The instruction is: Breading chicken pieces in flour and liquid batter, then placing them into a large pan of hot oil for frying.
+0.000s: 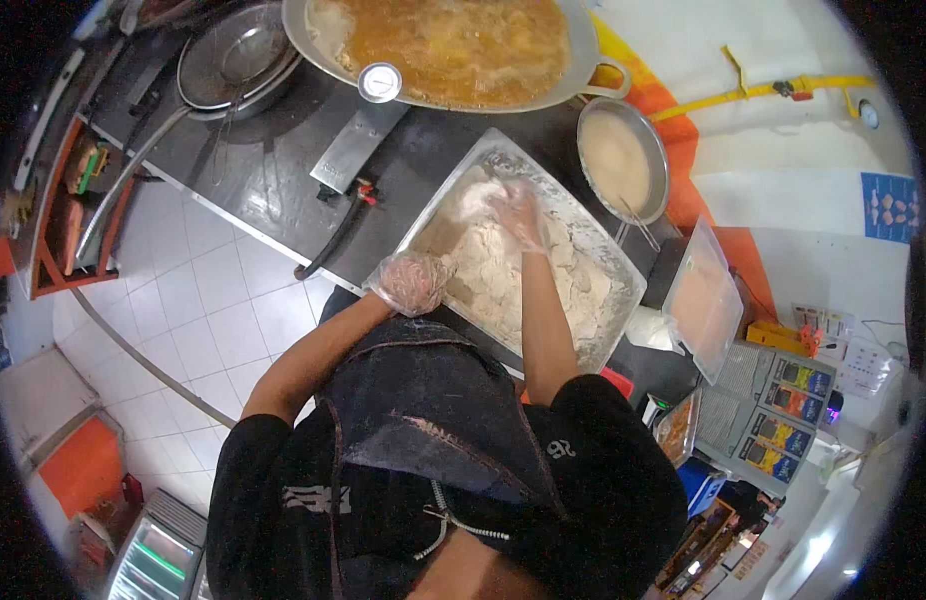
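Note:
A rectangular metal tray point(604, 196) lies before me on the dark counter, holding pale flour point(481, 259) with lumpy, flour-covered pieces point(583, 289) in it. My right hand point(519, 217), in a clear plastic glove, reaches into the far part of the tray. Its fingers are down at a white floury mound point(481, 196); whether they grip a piece cannot be made out. At the tray's near left rim is my left hand point(410, 283), also in a clear, loose glove. Its fingers look curled, and the glove's folds hide whether they hold the rim.
Beyond the tray stands a wide pan point(609, 75) of bubbling oil with a dial thermometer point(379, 82) at its rim. A bowl of pale batter point(616, 154) sits right of it. Mesh strainers point(238, 56) lie left. A clear plastic container point(703, 300) and yellow gas pipe point(755, 90) are right.

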`<action>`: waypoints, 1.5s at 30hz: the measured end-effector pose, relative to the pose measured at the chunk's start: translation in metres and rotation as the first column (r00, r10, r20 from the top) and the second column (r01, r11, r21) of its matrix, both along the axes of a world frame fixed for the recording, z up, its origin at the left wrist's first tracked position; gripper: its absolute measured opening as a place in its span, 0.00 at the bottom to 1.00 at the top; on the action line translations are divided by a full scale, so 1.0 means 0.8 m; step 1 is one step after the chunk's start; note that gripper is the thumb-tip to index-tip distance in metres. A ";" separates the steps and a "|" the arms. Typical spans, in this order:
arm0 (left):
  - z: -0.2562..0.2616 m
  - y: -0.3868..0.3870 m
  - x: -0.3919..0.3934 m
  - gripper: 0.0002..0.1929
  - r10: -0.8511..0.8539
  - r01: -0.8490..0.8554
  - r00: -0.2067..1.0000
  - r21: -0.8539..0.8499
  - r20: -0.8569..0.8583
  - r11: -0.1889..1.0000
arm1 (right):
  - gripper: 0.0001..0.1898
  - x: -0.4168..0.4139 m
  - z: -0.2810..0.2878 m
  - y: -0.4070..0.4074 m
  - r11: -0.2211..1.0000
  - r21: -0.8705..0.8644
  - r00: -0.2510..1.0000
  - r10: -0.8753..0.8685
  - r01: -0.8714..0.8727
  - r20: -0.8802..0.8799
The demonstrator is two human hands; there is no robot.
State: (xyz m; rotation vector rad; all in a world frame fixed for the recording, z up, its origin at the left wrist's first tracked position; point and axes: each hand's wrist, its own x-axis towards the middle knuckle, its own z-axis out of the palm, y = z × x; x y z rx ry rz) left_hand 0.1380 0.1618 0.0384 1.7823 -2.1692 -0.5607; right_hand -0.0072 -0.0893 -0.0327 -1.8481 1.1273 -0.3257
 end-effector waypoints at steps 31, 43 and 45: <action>-0.047 -0.038 0.026 0.11 0.044 -0.029 0.992 -0.122 0.118 0.992 | 0.13 0.175 0.351 -0.114 0.475 -0.833 0.959 0.166 -0.283 -0.231; 0.024 -0.053 0.017 0.17 0.014 -0.014 0.999 0.002 0.049 1.000 | 0.11 -0.082 0.072 -0.061 0.603 -0.595 0.733 -0.024 -0.532 -0.680; 0.023 -0.049 0.013 0.16 0.040 -0.039 0.998 -0.008 0.052 0.999 | 0.11 -0.067 0.000 -0.040 0.753 -0.522 0.698 -0.119 -0.400 -0.706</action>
